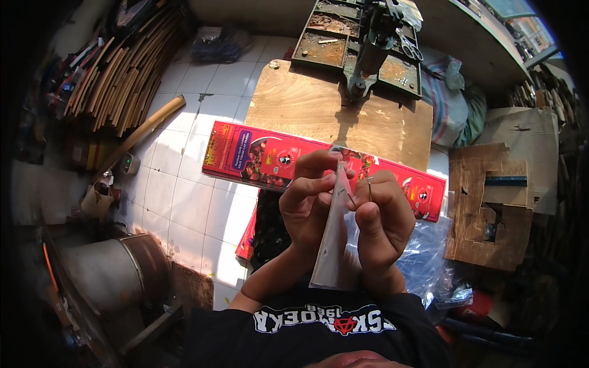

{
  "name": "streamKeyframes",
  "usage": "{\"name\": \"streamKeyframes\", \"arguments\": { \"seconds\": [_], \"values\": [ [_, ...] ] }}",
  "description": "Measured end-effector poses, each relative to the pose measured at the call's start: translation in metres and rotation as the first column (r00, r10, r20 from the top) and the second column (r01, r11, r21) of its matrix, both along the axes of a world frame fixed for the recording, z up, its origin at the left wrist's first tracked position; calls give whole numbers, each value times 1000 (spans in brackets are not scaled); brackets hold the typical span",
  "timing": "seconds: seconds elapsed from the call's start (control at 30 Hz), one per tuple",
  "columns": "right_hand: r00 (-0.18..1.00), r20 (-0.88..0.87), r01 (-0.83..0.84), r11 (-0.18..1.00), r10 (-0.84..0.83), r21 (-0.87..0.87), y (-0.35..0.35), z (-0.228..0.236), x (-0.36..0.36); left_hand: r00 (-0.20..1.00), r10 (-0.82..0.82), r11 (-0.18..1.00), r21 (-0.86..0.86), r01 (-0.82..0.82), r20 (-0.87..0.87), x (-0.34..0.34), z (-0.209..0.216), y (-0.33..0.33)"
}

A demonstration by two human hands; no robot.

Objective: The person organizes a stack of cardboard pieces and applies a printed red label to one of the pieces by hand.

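Note:
My left hand [307, 205] pinches a pale grey-white flat panel [336, 260], seen nearly edge-on in front of my chest. A little red shows on its upper part between my hands. My right hand [388, 224], fingers curled, grips a thin bent metal wire [370, 191] between thumb and forefinger, close to the panel's right face. Whether the wire passes through the panel, I cannot tell. Beyond both hands lies a long red printed carton [261, 156] across the near edge of a wooden board [294, 92], partly hidden by my fingers.
A metal hand press [371, 55] stands on the board's far side, amid a compartment tray [325, 46] of small metal parts. Scissors [410, 46] lie there. Stacked cardboard [132, 67] is far left, a drum [101, 276] near left, clear plastic [423, 251] and brown cardboard [466, 233] right.

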State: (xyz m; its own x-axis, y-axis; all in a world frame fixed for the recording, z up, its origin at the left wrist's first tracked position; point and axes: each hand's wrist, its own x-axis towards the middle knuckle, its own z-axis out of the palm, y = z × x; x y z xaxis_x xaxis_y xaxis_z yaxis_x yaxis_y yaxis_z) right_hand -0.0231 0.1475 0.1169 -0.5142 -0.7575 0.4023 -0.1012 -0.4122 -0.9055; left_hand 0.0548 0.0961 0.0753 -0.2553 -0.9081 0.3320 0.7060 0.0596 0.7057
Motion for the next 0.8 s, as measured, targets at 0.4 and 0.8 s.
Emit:
{"name": "streamKeyframes", "arguments": {
  "seconds": [0.4, 0.8],
  "values": [
    [974, 157, -145, 984, 161, -106, 5, -8, -2, 972, -204, 963, -155, 221, 118, 26, 17, -26],
    [995, -60, -80, 996, 83, 47, 2, 7, -3, 964, -37, 960, -258, 108, 265, 35, 15, -29]
  ]
}}
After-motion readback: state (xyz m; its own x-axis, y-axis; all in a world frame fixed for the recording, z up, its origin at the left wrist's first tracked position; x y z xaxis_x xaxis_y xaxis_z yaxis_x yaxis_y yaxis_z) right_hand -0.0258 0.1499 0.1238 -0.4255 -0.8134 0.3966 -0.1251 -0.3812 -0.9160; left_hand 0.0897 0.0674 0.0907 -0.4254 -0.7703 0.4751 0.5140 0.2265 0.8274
